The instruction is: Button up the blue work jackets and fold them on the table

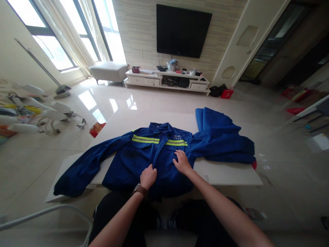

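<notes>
A blue work jacket [123, 168] with yellow-and-grey reflective strips lies front up on the white table [226, 173], its collar pointing away from me. One sleeve stretches to the left, over the table's edge. My left hand [148, 176], with a watch on its wrist, is closed on the jacket's front placket near the middle. Just below the chest pocket on the right, my right hand [182, 163] rests on the cloth with its fingers apart. More folded blue cloth [221, 137] is heaped at the right, covering the jacket's other sleeve.
Beyond the table stand a white TV cabinet [146, 80] and a grey bench [111, 72]. A red box [97, 129] is by the table's left side. A plastic bottle [255, 214] lies on the floor at right. A chair's metal frame [51, 210] is at lower left.
</notes>
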`<act>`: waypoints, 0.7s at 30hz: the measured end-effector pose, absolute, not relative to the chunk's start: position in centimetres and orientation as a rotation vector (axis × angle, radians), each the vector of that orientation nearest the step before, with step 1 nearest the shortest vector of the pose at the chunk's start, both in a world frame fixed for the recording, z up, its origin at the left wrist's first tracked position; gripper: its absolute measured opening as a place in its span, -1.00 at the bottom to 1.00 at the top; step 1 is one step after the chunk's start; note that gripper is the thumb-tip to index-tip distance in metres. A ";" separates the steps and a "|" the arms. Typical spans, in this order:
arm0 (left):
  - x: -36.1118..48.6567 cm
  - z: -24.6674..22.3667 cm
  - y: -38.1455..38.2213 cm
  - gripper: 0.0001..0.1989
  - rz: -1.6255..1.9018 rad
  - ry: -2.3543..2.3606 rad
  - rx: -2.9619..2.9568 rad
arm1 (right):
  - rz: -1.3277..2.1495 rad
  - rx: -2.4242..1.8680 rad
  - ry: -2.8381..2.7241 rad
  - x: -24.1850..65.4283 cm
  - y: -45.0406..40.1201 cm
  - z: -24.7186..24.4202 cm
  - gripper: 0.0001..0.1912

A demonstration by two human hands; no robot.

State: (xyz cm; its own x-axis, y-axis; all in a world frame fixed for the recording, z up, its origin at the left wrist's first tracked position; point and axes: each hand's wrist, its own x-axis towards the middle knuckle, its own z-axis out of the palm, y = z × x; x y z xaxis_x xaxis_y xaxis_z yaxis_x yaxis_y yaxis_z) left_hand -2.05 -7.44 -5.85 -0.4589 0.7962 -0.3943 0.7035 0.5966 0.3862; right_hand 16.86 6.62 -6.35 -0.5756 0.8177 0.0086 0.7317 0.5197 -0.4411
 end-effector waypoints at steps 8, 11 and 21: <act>-3.3 -6.6 -7.5 -0.65 0.182 2.246 1.292 | 0.653 -1.365 -2.728 6.4 14.9 -7.1 -0.40; -4.4 -7.3 -7.5 -0.66 0.214 2.171 1.311 | 0.656 -1.242 -2.793 3.8 15.8 -7.5 -0.33; -5.6 -8.6 -6.6 -0.70 0.458 1.971 0.910 | 0.453 -1.232 -2.897 1.5 16.6 -8.5 -0.25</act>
